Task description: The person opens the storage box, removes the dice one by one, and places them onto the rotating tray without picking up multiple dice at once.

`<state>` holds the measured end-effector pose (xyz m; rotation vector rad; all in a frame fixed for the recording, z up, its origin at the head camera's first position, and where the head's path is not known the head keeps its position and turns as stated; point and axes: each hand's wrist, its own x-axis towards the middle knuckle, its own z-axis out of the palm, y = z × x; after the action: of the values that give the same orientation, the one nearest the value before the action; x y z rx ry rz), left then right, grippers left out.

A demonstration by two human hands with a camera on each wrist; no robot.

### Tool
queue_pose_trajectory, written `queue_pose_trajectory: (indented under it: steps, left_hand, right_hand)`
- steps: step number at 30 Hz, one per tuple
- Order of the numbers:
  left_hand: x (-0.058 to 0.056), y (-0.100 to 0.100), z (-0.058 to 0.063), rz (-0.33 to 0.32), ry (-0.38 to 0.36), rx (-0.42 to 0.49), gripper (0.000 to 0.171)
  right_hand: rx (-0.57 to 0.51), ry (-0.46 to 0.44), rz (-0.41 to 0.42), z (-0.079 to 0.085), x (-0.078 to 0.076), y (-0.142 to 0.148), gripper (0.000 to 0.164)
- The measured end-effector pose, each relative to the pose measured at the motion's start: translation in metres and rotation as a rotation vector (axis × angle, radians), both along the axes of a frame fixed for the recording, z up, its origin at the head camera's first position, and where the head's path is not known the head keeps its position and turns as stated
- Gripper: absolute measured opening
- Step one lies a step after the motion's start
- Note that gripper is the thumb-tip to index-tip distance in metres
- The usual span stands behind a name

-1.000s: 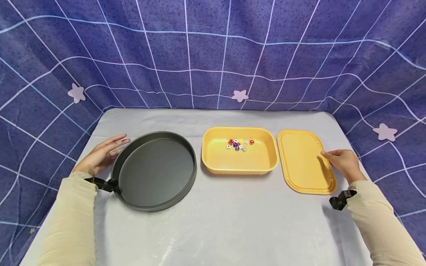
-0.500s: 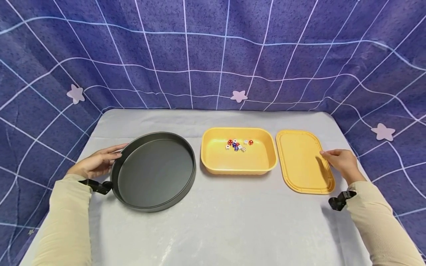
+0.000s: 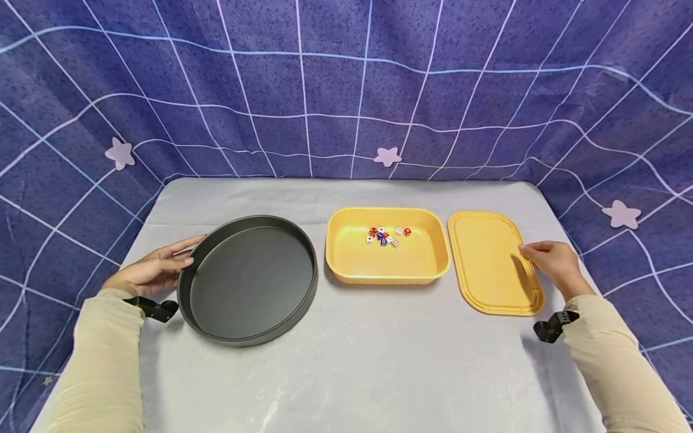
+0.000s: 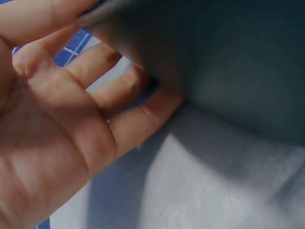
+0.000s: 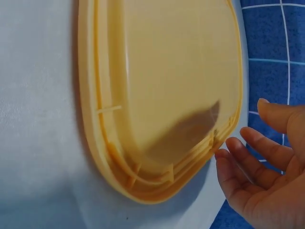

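My left hand (image 3: 148, 270) holds the near-left side of a round dark grey baking pan (image 3: 254, 279). In the left wrist view the thumb lies at the pan's rim (image 4: 95, 19) and the other fingers reach against its outer wall, their tips partly hidden. At the far right, my right hand (image 3: 554, 264) is beside a yellow plastic lid (image 3: 489, 264) that lies with its ribbed side up. The right wrist view shows the fingertips (image 5: 221, 153) right at the lid's edge, the thumb raised apart from it.
Between pan and lid stands a yellow rectangular tub (image 3: 387, 273) with several red, white and blue dice (image 3: 383, 237) in it. A pale cloth covers the table (image 3: 379, 361). A purple-blue gridded curtain (image 3: 325, 90) hangs behind and at both sides.
My left hand has drawn back slightly left, and its thumb has come down to the pan's rim. The right hand, lid, tub and dice stay essentially as they were.
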<state>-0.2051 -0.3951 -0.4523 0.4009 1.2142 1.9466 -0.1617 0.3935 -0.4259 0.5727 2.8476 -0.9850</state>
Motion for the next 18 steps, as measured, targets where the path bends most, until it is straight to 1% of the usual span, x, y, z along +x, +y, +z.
queue_pose_trajectory:
  steps: [4, 8, 14, 18]
  left_hand:
    - [0.001, 0.0, -0.003, 0.011, 0.024, 0.017, 0.061]
    - [0.003, 0.0, -0.004, 0.039, 0.036, 0.004, 0.061]
    - [0.004, 0.0, -0.006, 0.05, 0.034, -0.002, 0.061]
    - [0.004, 0.0, -0.006, 0.052, 0.034, 0.0, 0.061]
  right_hand:
    - [0.027, 0.072, 0.043, 0.003, -0.003, -0.008, 0.054]
    - [0.031, 0.185, 0.096, 0.01, -0.009, -0.024, 0.047]
    - [-0.043, 0.339, 0.186, 0.024, -0.018, -0.059, 0.041]
    - [-0.101, 0.389, 0.231, 0.031, -0.023, -0.088, 0.038]
